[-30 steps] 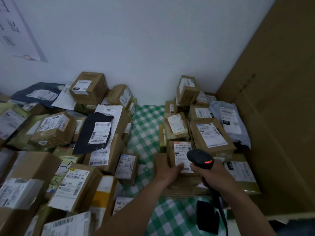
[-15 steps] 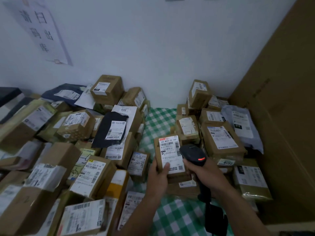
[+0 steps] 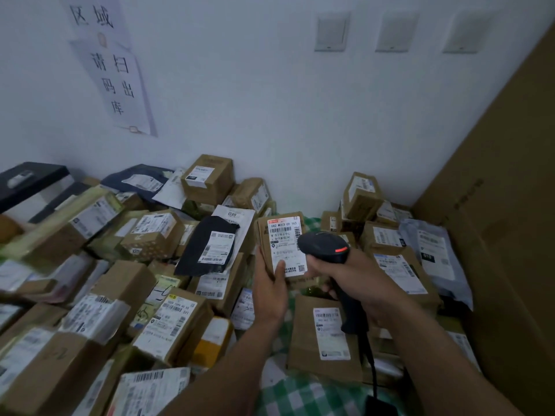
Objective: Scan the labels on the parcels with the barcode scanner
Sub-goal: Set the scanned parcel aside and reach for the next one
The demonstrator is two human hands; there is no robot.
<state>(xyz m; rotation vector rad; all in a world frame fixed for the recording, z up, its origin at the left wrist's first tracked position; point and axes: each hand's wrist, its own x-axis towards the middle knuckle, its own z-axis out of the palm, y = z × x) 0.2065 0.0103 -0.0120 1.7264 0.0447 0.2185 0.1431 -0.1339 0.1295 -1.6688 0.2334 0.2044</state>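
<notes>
The left hand [image 3: 271, 291] fingers clasp a small brown cardboard parcel [image 3: 283, 247] raised above the heap, the right hand [image 3: 351, 280] grips the black handheld barcode scanner [image 3: 326, 246] beside its white label [image 3: 286, 246]; scanning seems underway, then probably another parcel.

Brown cardboard parcel [image 3: 277, 235] with white label [image 3: 286, 249], red strip along top. Black barcode scanner [image 3: 326, 247], red-orange light. Green-and-white checked cloth [image 3: 295, 394] near. Black mailer bag [image 3: 210, 247] left. Grey bag [image 3: 441, 256] far right. White wall [image 3: 270, 100].
</notes>
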